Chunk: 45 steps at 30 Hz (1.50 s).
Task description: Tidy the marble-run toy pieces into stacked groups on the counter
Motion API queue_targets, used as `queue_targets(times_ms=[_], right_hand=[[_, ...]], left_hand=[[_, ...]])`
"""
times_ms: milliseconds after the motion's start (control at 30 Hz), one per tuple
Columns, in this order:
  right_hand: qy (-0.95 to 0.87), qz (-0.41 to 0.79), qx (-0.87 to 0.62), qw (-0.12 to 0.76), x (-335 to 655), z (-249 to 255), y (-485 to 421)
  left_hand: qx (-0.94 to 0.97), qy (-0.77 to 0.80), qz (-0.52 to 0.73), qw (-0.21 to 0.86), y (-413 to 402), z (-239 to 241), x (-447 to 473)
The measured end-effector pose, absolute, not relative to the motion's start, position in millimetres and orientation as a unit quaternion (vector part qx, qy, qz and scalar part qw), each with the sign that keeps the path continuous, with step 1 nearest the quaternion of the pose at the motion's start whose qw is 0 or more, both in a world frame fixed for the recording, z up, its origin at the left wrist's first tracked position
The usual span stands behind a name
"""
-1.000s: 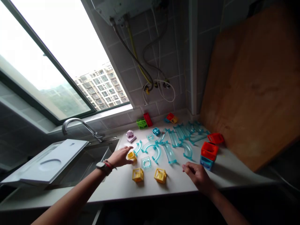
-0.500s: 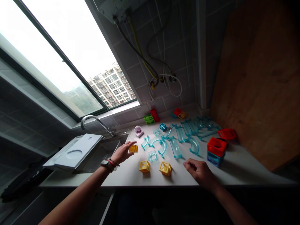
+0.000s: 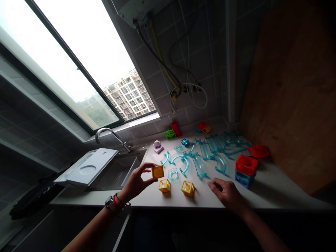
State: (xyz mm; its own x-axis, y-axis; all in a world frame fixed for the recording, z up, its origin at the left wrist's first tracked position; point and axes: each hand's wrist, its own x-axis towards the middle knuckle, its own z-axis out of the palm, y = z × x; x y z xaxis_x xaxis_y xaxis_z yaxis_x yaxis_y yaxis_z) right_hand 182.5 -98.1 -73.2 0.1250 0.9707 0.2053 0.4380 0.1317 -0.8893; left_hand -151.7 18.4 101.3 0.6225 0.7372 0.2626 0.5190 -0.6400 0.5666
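My left hand point(image 3: 138, 181) pinches a yellow cube block point(image 3: 158, 171) between thumb and fingers and holds it a little above the white counter point(image 3: 204, 197). Two more yellow frame cubes point(image 3: 164, 185) point(image 3: 187, 188) stand on the counter just below it, with a clear square block point(image 3: 173, 174) behind them. My right hand point(image 3: 226, 193) rests on the counter to the right with its fingers curled, and nothing shows in it. Several clear teal track pieces point(image 3: 199, 162) lie spread behind both hands.
Red and blue blocks point(image 3: 246, 168) are stacked at the right, before a leaning wooden board point(image 3: 288, 94). Green and red blocks point(image 3: 172, 131) sit by the tiled wall. A sink point(image 3: 118, 171) with a tap point(image 3: 110, 134) and a white lid point(image 3: 89, 166) is on the left, under the window.
My left hand has lifted the yellow cube off the counter and drawn it nearer, above the other two cubes. The view has shifted. My right hand has hardly moved.
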Motion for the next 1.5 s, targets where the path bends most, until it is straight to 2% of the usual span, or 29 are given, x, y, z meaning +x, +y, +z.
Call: queue_targets(times_ms=[133,267,433,533,600,833,967,1067,1167,1300,1500], right_hand=[[-0.593,0.302,-0.587,0.461,181,-73,-97],[-0.59,0.314,-0.581,0.465,180,-73,-98],[-0.567,0.373,-0.562,0.473,187,-60,-112],[-0.559,0.428,-0.514,0.49,190,-49,-125],[-0.559,0.468,-0.466,0.502,188,-45,-134],[-0.544,0.488,-0.475,0.491,176,-52,-149],[-0.491,0.481,-0.479,0.546,180,-63,-139],[-0.483,0.387,-0.531,0.579,187,-75,-129],[-0.548,0.275,-0.564,0.553,195,-88,-122],[-0.609,0.166,-0.581,0.513,197,-98,-117],[-0.625,0.137,-0.594,0.488,191,-104,-116]], left_hand=[[0.86,0.358,0.265,0.248,4,101,-140],[0.802,0.371,0.311,0.35,-27,85,-115],[0.62,0.39,0.449,0.512,-76,31,-70],[0.527,0.362,0.385,0.665,-98,3,-46],[0.485,0.351,0.334,0.728,-108,-4,-37],[0.481,0.317,0.309,0.757,-116,-10,-27],[0.486,0.364,0.314,0.73,-108,-17,-28],[0.52,0.396,0.329,0.681,-100,-8,-39],[0.567,0.411,0.332,0.632,-94,8,-56],[0.65,0.451,0.338,0.51,-85,24,-76],[0.724,0.51,0.376,0.271,-64,19,-100]])
